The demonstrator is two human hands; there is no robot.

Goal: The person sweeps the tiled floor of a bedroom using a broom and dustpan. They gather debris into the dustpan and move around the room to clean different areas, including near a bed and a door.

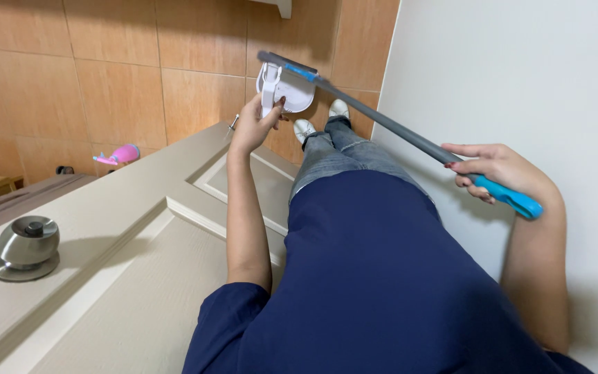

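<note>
My left hand (256,125) reaches down and grips a white plastic mop head (286,86) at the lower end of a grey pole (382,118). My right hand (496,170) holds that pole near its blue grip (513,199), tilted across my body. Below I see my dark blue top, jeans and white shoes (304,127) on the orange tile floor.
A beige panelled door (140,228) with a round metal knob (25,246) stands open on my left. A white wall (520,69) is close on my right. A pink object (120,155) lies on the floor tiles (119,76) beyond the door, next to a door stop (233,123).
</note>
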